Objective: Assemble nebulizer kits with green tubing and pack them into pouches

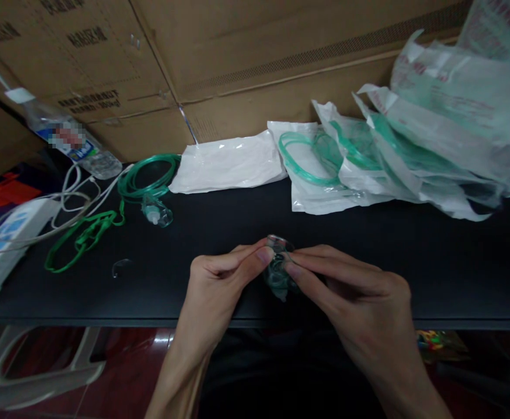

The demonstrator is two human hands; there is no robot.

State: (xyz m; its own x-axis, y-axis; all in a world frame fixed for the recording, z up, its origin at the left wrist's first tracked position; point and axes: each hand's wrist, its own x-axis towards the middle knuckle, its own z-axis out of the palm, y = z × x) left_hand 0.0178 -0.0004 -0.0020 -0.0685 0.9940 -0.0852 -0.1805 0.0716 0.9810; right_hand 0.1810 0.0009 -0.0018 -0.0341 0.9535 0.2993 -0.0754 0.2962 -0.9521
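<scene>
My left hand (231, 273) and my right hand (346, 282) meet above the front of the black table. Thumbs and fingers of both pinch a small clear, green-tinted plastic face mask (277, 279), partly hidden by the fingertips. To the left lie a coil of green tubing (147, 174), a clear nebulizer cup (156, 214) with a white part, and a green elastic strap (84, 238). A thin clear plastic piece (121, 266) rests nearer the edge.
Several white and clear packages (316, 195) with green tubing line the back right, beside a flat white packet (228, 166). Cardboard boxes (237, 52) stand behind. A plastic bottle (71, 137), white cables (69, 198) and a power strip (14, 244) occupy the left. A stool (54, 378) stands below.
</scene>
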